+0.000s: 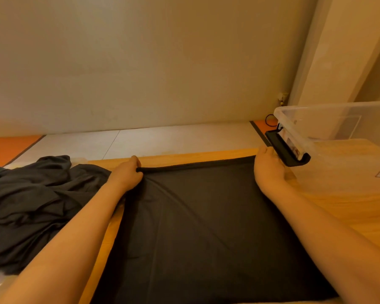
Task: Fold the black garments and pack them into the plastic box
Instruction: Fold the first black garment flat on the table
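1. Two hands work in the head view. The left hand (127, 172) pinches the far hem of the black garment (206, 227) at 11 o'clock, fingers curled tight round the rolled edge.
2. The right hand (269, 170), at 1 o'clock, closes on the hem's other corner, just beside the black handle (287, 151) of the plastic box (338, 128).
3. The black garment lies spread flat on the wooden table (342, 207), from the centre down to 6 o'clock. The plastic box stands at 2 o'clock.
4. A crumpled heap of black garments (31, 198) waits at 9 o'clock.
5. The cloth looks soft, light and limp, so it likely sags wherever unsupported. The two hem corners seem the best hold, lifted together so the fold falls straight.
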{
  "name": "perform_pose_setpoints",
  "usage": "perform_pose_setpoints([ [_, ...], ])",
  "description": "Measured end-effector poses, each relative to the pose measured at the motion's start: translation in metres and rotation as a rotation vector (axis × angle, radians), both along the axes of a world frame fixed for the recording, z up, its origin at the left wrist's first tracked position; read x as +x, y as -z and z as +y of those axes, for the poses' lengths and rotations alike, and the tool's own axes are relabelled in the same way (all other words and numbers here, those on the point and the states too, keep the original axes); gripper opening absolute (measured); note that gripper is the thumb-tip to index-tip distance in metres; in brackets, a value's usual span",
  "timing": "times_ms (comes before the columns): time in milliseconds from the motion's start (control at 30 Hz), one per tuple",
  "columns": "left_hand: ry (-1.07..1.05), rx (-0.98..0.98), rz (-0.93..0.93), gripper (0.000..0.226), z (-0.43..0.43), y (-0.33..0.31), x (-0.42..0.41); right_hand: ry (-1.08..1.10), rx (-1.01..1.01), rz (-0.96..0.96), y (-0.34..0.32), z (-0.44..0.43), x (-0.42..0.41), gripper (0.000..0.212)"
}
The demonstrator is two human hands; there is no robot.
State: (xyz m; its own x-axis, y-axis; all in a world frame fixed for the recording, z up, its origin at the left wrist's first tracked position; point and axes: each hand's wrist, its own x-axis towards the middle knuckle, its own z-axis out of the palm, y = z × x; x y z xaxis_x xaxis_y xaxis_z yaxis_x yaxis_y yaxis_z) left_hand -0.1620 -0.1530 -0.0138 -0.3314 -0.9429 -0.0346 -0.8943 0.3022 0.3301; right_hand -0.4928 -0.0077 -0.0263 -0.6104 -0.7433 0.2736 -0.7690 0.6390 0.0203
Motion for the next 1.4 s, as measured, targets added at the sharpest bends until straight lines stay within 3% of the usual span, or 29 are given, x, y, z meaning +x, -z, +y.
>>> perform_pose_setpoints([
  [167,-0.012,-0.043,0.016,0.037,0.004,0.003,-0.001,-0.01,0.064,0.058,-0.001,-0.003,0.004,0.028],
  [267,0.01,-0.189,-0.017,0.049,0.016,0.001,-0.007,-0.068,0.097,0.157,-0.007,-0.005,0.003,0.032],
  [367,0.147,-0.292,0.044,0.054,0.05,-0.003,-0.015,-0.098,0.149,0.237,-0.011,-0.004,0.004,0.03],
  [500,0.335,-0.213,-0.02,0.061,0.098,0.004,-0.009,-0.16,0.119,0.237,-0.015,0.004,0.01,0.026],
  [633,0.328,-0.108,-0.069,0.064,0.129,0.007,0.0,-0.359,0.054,0.04,-0.021,0.025,0.052,0.052],
  [733,0.4,-0.041,-0.081,0.071,0.156,0.013,0.004,-0.518,0.104,-0.136,-0.016,0.058,0.087,0.057],
  [900,0.389,-0.082,-0.164,0.1,0.163,0.032,0.036,-0.328,0.289,-0.295,0.011,0.098,0.054,0.066],
  [1000,0.382,-0.063,-0.161,0.103,0.167,0.027,0.04,-0.211,0.283,-0.301,0.012,0.111,0.034,0.065],
  [1133,0.369,-0.098,-0.082,0.067,0.2,0.016,0.033,-0.326,0.152,-0.275,-0.001,0.142,0.073,0.061],
  [1267,0.432,-0.114,-0.096,0.088,0.228,0.031,0.034,-0.55,0.157,-0.297,0.007,0.177,0.128,0.068],
  [1333,0.421,-0.125,-0.109,0.09,0.231,0.038,0.041,-0.553,0.197,-0.288,0.018,0.186,0.13,0.086],
  [1400,0.408,-0.142,-0.101,0.088,0.233,0.038,0.052,-0.508,0.186,-0.272,0.023,0.194,0.119,0.079],
])
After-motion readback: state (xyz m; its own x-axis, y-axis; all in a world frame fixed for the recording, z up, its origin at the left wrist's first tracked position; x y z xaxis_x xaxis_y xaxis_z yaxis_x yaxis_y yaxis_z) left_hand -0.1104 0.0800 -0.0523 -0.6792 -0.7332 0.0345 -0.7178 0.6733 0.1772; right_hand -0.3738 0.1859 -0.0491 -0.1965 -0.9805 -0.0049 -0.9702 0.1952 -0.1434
